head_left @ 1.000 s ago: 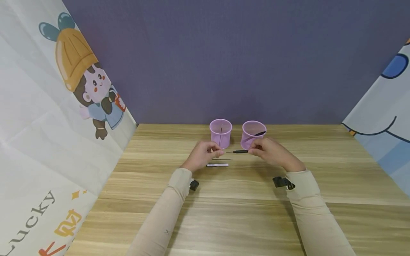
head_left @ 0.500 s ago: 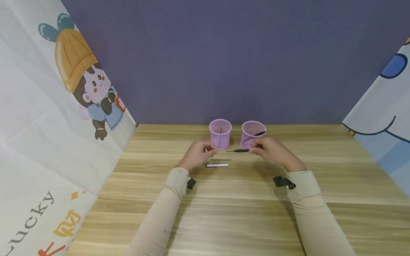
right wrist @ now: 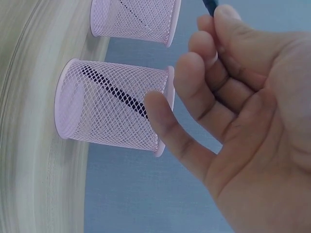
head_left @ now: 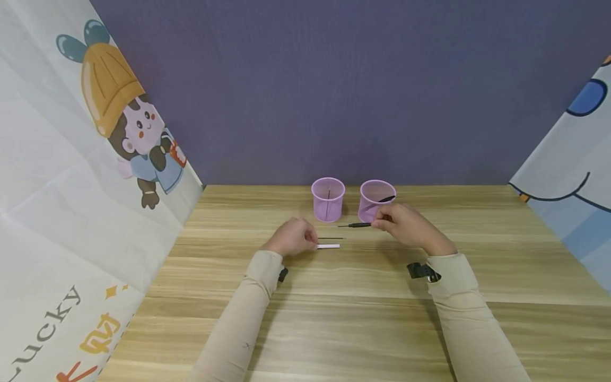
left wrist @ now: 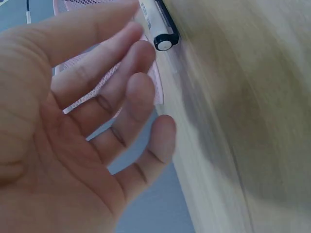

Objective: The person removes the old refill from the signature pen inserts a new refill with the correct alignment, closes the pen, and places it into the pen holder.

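My right hand pinches one end of a slim black object with a thin shaft between thumb and fingertips. Its thin end points left; the exact kind is unclear. My left hand is low over the table, at the left end of a white pen with a black clip. In the left wrist view its fingers are loosely bent, and the thumb tip lies beside the capped pen end. Whether they touch is unclear. Just behind the pen lies a thin dark rod, partly covered by that hand.
Two pink mesh cups stand at the back: the left cup contains a thin dark stick, the right cup a black slender item. Behind them rises a dark blue-grey panel. Printed sheets flank the wooden table.
My left hand has drawn back from beside the black object's thin end and come down leftward over the pen's left end. The right hand has barely moved and still pinches the black object.
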The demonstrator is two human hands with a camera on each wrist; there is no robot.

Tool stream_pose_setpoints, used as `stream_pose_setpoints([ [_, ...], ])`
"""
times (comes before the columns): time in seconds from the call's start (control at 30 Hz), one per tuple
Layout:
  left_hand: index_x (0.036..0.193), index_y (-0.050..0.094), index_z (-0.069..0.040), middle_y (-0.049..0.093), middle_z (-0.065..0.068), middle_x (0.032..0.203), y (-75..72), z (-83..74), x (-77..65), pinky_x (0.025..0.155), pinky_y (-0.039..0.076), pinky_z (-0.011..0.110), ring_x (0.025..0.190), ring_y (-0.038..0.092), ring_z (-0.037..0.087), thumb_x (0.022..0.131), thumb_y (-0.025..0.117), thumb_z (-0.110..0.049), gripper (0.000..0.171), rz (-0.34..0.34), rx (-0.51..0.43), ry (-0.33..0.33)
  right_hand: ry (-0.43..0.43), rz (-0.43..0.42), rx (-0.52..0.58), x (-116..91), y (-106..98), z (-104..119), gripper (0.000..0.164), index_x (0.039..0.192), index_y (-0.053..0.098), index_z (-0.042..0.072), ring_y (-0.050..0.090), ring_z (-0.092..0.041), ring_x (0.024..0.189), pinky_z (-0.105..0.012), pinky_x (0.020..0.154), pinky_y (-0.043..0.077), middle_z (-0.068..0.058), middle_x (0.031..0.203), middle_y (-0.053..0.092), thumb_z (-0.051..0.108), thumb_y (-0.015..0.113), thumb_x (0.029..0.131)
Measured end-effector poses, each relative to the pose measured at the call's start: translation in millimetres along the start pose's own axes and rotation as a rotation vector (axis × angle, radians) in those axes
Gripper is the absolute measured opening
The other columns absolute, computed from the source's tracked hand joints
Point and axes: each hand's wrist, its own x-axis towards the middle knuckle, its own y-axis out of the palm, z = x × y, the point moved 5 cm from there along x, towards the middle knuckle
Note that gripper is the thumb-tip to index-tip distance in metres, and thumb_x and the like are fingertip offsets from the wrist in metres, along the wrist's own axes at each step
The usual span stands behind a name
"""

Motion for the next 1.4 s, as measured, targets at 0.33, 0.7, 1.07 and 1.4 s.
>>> stream_pose_setpoints([
  [0.33,0.083,0.077,-0.014,0.071,-0.005,0.076,7.9,8.7,-0.8,0.071,0.051,0.025,0.070,0.061,0.009,0.080,0.086,-0.009,0.010,0.044,-0.020,-0.023,-0.014,0.002,-0.001,0.8,0.1,1.3,0.015,0.082,0.064,0.010,0.046,-0.009,0.062,-0.025,0.058,0.038,0.007,0.068,0.050,0.011,0.070,0.096],
  [0.7,0.089,0.077,-0.014,0.074,-0.001,0.086,1.4,7.9,-2.0,0.082,0.054,0.030,0.081,0.064,0.011,0.087,0.080,-0.010,0.005,0.060,-0.070,0.005,-0.003,0.011,0.007,0.2,-0.5,1.6,0.014,0.084,0.065,0.008,0.046,-0.010,0.062,-0.026,0.057,0.038,0.006,0.068,0.050,0.011,0.069,0.097],
  [1.07,0.095,0.079,-0.010,0.074,-0.002,0.085,-8.3,8.7,-2.4,0.083,0.052,0.031,0.087,0.065,0.018,0.089,0.077,-0.009,0.007,0.042,-0.180,0.063,0.012,0.021,0.019,-1.7,-3.1,0.2,0.013,0.086,0.065,0.009,0.046,-0.010,0.062,-0.025,0.058,0.039,0.004,0.069,0.051,0.011,0.066,0.099],
  [1.4,0.100,0.079,-0.009,0.074,0.002,0.091,-16.8,14.3,-3.8,0.074,0.050,0.028,0.084,0.061,0.018,0.091,0.075,-0.009,0.009,0.031,-0.277,0.089,0.029,0.023,0.029,-2.8,-5.7,-4.8,0.012,0.088,0.067,0.011,0.047,-0.012,0.064,-0.026,0.059,0.039,0.000,0.073,0.056,0.011,0.065,0.100],
])
